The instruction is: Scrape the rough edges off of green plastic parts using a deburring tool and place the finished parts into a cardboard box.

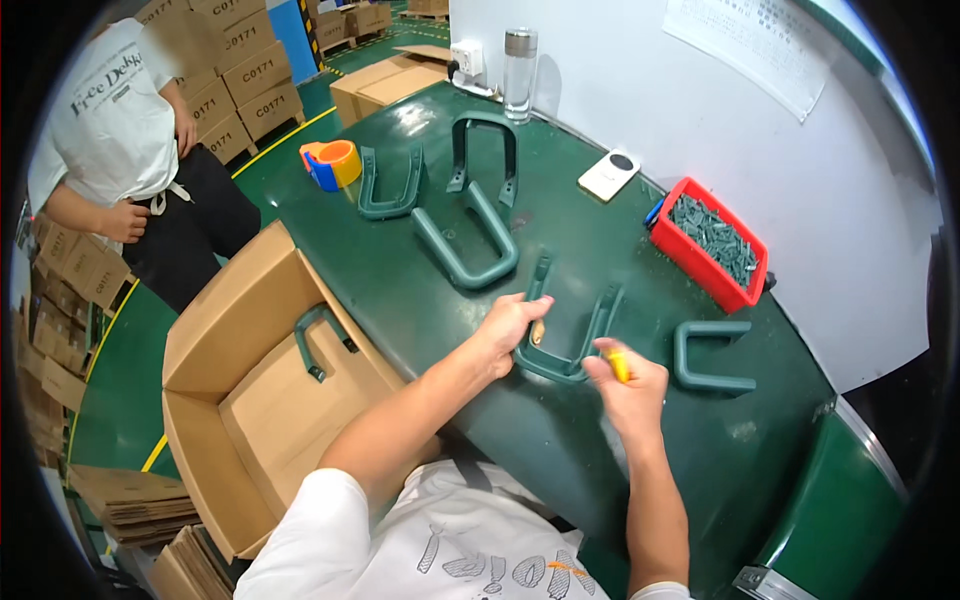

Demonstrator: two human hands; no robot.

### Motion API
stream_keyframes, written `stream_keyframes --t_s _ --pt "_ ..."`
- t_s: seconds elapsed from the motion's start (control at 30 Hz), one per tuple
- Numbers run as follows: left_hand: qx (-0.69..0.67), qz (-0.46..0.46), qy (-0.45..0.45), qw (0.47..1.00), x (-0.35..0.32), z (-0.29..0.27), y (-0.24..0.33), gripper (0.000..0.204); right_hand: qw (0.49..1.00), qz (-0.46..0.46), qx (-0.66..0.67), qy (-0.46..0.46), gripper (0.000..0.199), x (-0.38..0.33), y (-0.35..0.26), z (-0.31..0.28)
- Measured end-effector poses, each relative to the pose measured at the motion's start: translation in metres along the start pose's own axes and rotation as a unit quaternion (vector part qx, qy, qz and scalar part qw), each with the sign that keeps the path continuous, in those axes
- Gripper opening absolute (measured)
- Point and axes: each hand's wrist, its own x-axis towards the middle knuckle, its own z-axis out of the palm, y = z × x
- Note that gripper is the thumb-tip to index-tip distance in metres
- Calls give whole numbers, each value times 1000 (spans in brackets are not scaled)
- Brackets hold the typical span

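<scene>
My left hand (508, 332) is closed round one arm of a dark green U-shaped plastic handle (556, 368), held over the table with its curve toward me. My right hand (632, 392) is closed on a small yellow tool (619, 364) beside the handle's other arm; the tool's working end is not clear. More such handles lie on the table: a large one (497, 270) past my left hand, another (390, 211) at the left, a third (484, 117) farther back, and one (688, 358) right of my right hand.
An open cardboard box (240, 300) with one green handle (304, 347) inside stands left of the green table (560, 235). A red bin (738, 296) of green scraps, a white phone-like device (605, 178), a bottle (519, 85) and a tape dispenser (335, 166) rest around it. A person (125, 130) stands at left.
</scene>
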Motion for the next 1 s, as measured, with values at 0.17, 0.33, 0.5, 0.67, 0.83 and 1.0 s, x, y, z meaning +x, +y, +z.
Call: stream_keyframes --t_s 0.17,0.33,0.5,0.67,0.83,1.0 --pt "-62 146 72 985 -14 20 28 6 989 120 25 81 40 25 -31 3" --pt "-91 188 131 969 -14 24 35 8 980 54 128 145 43 34 -26 19" --pt "-126 226 145 955 -20 12 46 15 974 126 157 106 44 38 -49 23" --pt "-18 230 132 964 5 29 21 19 952 110 171 227 19 50 7 -4" --pt "-67 209 127 967 -13 15 34 14 972 55 183 135 17 58 -28 11" --pt "-31 248 133 959 -11 20 27 13 992 69 90 60 28 31 -2 14"
